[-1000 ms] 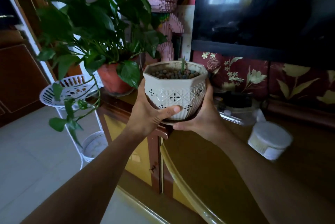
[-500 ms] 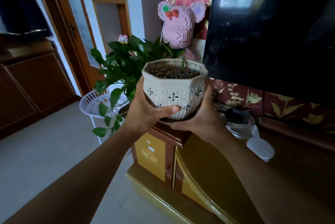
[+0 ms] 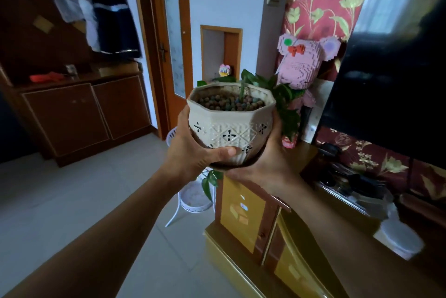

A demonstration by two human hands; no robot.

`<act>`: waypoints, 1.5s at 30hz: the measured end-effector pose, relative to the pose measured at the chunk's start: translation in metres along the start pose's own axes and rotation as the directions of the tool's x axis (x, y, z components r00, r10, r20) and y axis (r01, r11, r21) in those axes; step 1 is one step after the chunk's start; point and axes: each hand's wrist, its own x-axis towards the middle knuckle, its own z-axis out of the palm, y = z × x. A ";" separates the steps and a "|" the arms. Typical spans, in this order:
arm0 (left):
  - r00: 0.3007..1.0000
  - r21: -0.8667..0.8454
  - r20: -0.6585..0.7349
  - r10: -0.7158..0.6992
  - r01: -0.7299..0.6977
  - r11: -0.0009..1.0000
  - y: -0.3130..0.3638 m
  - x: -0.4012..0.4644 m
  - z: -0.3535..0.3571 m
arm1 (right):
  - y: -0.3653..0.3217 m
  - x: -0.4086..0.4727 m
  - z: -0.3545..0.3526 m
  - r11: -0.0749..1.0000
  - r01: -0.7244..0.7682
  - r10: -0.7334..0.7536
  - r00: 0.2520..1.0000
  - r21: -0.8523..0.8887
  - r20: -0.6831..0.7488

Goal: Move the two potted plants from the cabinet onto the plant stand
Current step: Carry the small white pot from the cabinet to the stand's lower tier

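Observation:
I hold a white octagonal pot (image 3: 230, 126), filled with pebbles and a small green shoot, up in the air in front of me. My left hand (image 3: 190, 150) grips its left side, thumb across the lower front. My right hand (image 3: 270, 167) cups its base and dark saucer from the right. The leafy green plant (image 3: 282, 97) stands on the cabinet (image 3: 243, 211) behind the pot, mostly hidden by it. The white plant stand (image 3: 193, 198) is on the floor left of the cabinet; only its lower tier and a sliver of the top tier show.
A large dark TV (image 3: 391, 85) stands on the cabinet at right, with a pink block bear (image 3: 304, 68) beside it. A white lidded tub (image 3: 400, 237) sits on the cabinet near my right forearm. A brown sideboard (image 3: 79, 114) and door are across the tiled floor.
The view has pulled back and tilted up, showing more of the room. The pot stays gripped in both hands and now hides most of the leafy plant and the stand's top tier.

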 end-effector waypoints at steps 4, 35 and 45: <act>1.000 -0.009 -0.004 0.013 -0.013 1.000 0.002 -0.002 -0.059 | -0.023 0.012 0.058 1.000 0.022 -0.022 1.000 -0.014 -0.003; 0.981 0.041 0.161 -0.105 0.099 0.994 -0.198 0.162 -0.337 | 0.050 0.199 0.358 0.994 -0.106 0.102 0.986 -0.022 -0.132; 0.924 -0.004 0.357 -0.137 0.149 0.989 -0.302 0.216 -0.352 | 0.130 0.235 0.417 0.984 -0.173 0.155 0.946 -0.039 -0.283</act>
